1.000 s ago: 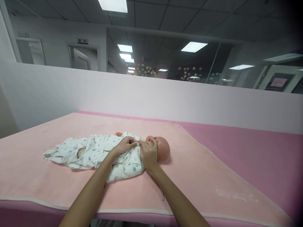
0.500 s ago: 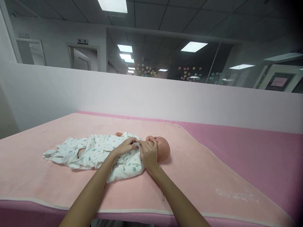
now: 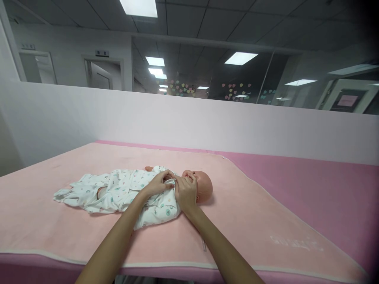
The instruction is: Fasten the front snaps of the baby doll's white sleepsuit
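Note:
A baby doll (image 3: 205, 184) lies on its back, head to the right. It wears a white patterned baby outfit (image 3: 124, 189) with loose legs spread to the left. At the doll's neck, my left hand (image 3: 160, 183) pinches the collar edge of the outfit between thumb and fingers. My right hand (image 3: 186, 192) is closed at the same collar, its fingertips meeting those of my left and covering part of the doll's chin. What lies under the right fingers is hidden. One small doll hand shows beyond the chest.
A peach-coloured mat (image 3: 251, 221) with a white edge covers a pink padded surface (image 3: 334, 193). A low white wall (image 3: 177, 118) with glass above stands behind. A small clear strip (image 3: 204, 245) lies beside my right forearm.
Both hands stay at the collar. My left fingers have shifted slightly, with a wider gap showing between thumb and forefinger. The doll has not moved.

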